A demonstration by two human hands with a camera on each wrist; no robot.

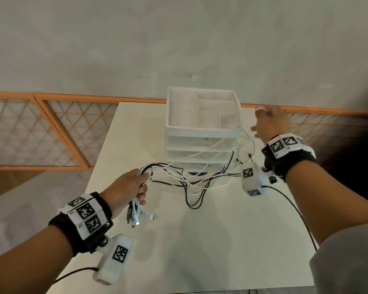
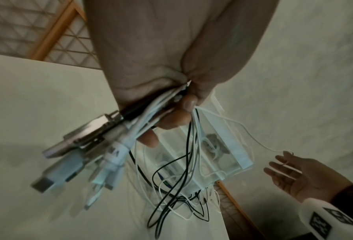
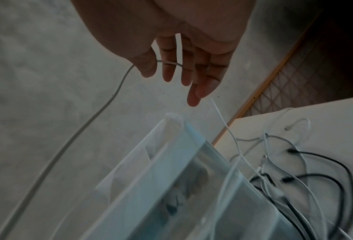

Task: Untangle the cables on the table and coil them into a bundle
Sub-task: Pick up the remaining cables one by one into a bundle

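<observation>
My left hand [image 1: 136,183] grips a bunch of white and black cables just behind their ends, and the USB plugs [image 1: 136,217] hang below the fist. In the left wrist view the fingers [image 2: 171,113] curl round the bunch above the plugs [image 2: 79,154]. From the fist the cables run right into a loose tangle [image 1: 200,187] on the table in front of the organizer. My right hand [image 1: 270,124] is raised beside the organizer's right side with straight, spread fingers [image 3: 184,65]. One thin white cable [image 3: 102,110] lies across them behind the thumb.
A white stacked drawer organizer [image 1: 202,128] with an open compartment tray on top stands at the back middle of the white table [image 1: 200,240]. Black and white cable ends [image 3: 315,170] lie to its right. An orange lattice railing [image 1: 51,128] runs behind the table.
</observation>
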